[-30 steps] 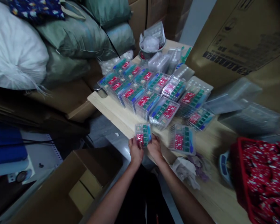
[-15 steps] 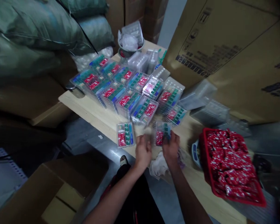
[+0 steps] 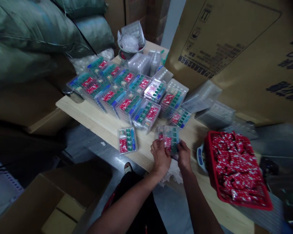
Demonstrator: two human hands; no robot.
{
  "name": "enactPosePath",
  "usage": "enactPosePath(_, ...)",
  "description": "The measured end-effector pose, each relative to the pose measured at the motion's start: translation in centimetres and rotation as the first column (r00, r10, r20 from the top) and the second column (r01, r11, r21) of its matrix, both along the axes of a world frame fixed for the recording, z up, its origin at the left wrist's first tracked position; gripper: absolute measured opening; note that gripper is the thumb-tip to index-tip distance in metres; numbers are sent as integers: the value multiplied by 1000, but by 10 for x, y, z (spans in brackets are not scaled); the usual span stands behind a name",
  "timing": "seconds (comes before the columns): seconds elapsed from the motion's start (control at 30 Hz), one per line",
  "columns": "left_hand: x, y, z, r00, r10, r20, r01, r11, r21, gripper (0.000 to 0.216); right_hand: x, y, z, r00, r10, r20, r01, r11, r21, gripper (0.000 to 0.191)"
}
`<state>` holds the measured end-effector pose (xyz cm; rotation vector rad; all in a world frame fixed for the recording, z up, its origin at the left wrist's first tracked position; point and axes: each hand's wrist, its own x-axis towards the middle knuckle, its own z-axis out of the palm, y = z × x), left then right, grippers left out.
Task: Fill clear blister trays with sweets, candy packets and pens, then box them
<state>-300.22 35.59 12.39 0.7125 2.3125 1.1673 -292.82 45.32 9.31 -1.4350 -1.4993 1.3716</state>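
Observation:
At the front of the table, a clear plastic case (image 3: 169,133) with a red packet and green squares inside is held between my hands. My left hand (image 3: 161,156) has its fingers closed on the near left part of the case. At the right edge, the fingers of my right hand (image 3: 184,155) grip it. To the left, a single filled case (image 3: 127,140) lies flat, showing a red packet, green squares and a blue strip. Stacks of similar cases (image 3: 146,113) stand just beyond. A crumpled whitish plastic piece (image 3: 172,174) lies under my wrists, partly hidden.
A red basket (image 3: 218,191) of red packets stands at the right. Clear plastic trays (image 3: 201,96) lean near a large carton (image 3: 224,74). At the back is a bowl (image 3: 129,53). Green sacks (image 3: 31,61) rise at the left; an open box (image 3: 70,185) sits below.
My left hand has moved right, from beside the case onto it. The case, partly blurred before, is now between both hands. The view has shifted slightly.

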Motion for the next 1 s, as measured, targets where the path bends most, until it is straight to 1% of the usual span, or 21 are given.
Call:
enactPosePath(0.03,3,-2,2,1000,-8,23,7,997,72,52,3,-4,8,999,-15,-31,15,1000,3,59)
enactPosePath(0.1,9,-15,5,996,-19,92,-2,974,225,50,9,-19,23,999,0,-46,1,999,38,61)
enactPosePath(0.17,9,-41,6,985,26,173,-80,946,315,50,10,-43,31,998,59,5,-59,994,87,63)
enactPosePath(0.23,2,-77,4,967,124,222,-192,928,320,51,2,-73,30,983,162,83,-170,979,113,64)
enactPosePath(0.3,-16,-115,0,951,233,203,-284,916,282,51,-20,-103,21,946,295,135,-311,943,118,63)
enactPosePath(0.37,-42,-144,-7,939,326,113,-344,910,232,46,-52,-127,10,890,428,159,-446,889,106,62)
enactPosePath(0.43,-71,-157,-16,923,385,-3,-379,910,167,44,-88,-141,1,838,506,204,-529,846,74,64)
enactPosePath(0.53,-106,-152,-33,905,405,-130,-405,914,28,47,-133,-143,-5,763,550,339,-593,805,30,66)
enactPosePath(0.57,-114,-148,-39,904,400,-148,-408,913,-20,48,-142,-141,-6,739,554,384,-608,793,26,66)
enactPosePath(0.63,-124,-140,-49,910,393,-129,-406,909,-97,53,-154,-139,-6,700,555,449,-631,776,26,66)
enactPosePath(0.7,-128,-138,-53,910,409,-64,-414,901,-129,61,-157,-140,-4,683,556,473,-641,767,24,67)
enactPosePath(0.73,-127,-139,-53,902,430,-48,-433,892,-129,64,-154,-141,-3,684,555,473,-641,767,27,67)
enactPosePath(0.77,-125,-141,-50,888,456,-63,-460,880,-119,67,-150,-141,-1,688,554,470,-639,768,30,67)
enactPosePath(0.83,-117,-143,-42,860,482,-168,-494,868,-39,69,-134,-136,3,700,546,460,-634,772,50,67)
enactPosePath(0.87,-110,-141,-36,858,462,-224,-468,883,28,66,-124,-129,6,722,519,457,-617,782,87,67)
enactPosePath(0.9,-101,-137,-31,872,414,-261,-403,910,98,62,-111,-119,8,756,468,458,-582,801,143,66)
enactPosePath(0.97,-80,-118,-22,938,242,-247,-197,961,192,51,-84,-91,13,837,299,459,-453,849,273,64)
enactPosePath(1.0,-68,-103,-19,968,141,-206,-99,974,203,47,-70,-75,15,866,193,462,-366,873,322,66)
